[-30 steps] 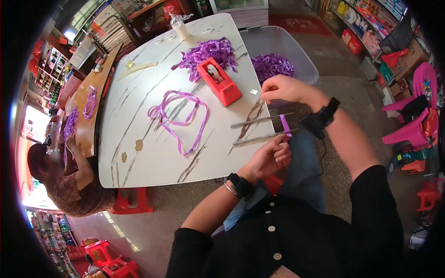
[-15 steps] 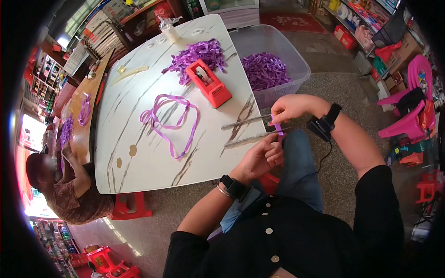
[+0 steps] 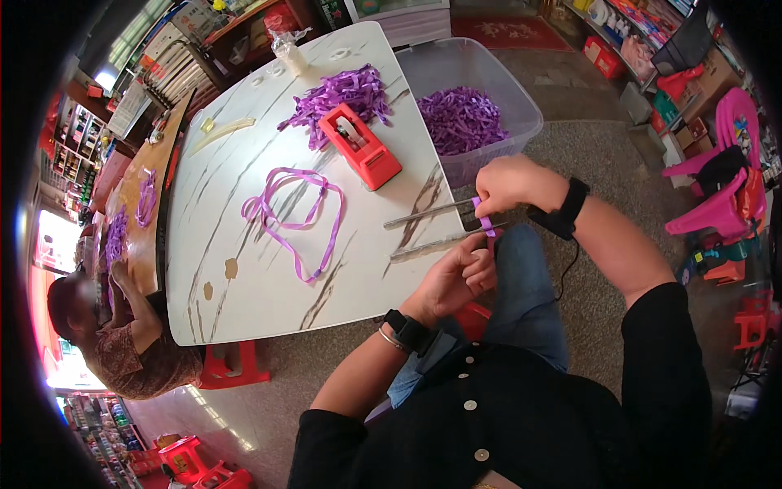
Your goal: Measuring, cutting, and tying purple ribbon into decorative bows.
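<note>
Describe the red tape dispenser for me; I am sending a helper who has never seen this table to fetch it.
Start at the large white marble-patterned table. Near its far right side, beside the clear plastic bin of purple ribbon pieces, sits the red plastic tape dispenser. It lies between the heap of cut purple ribbons and the long looped purple ribbon, and is the only red, blocky thing on the tabletop.

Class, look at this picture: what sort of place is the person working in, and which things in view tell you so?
Probably a small shop used as a craft workshop. Stocked shelves line the edges, heaps of cut purple ribbon lie on the marble-patterned table, and a clear bin holds more. Another person works at a neighbouring table.
</note>
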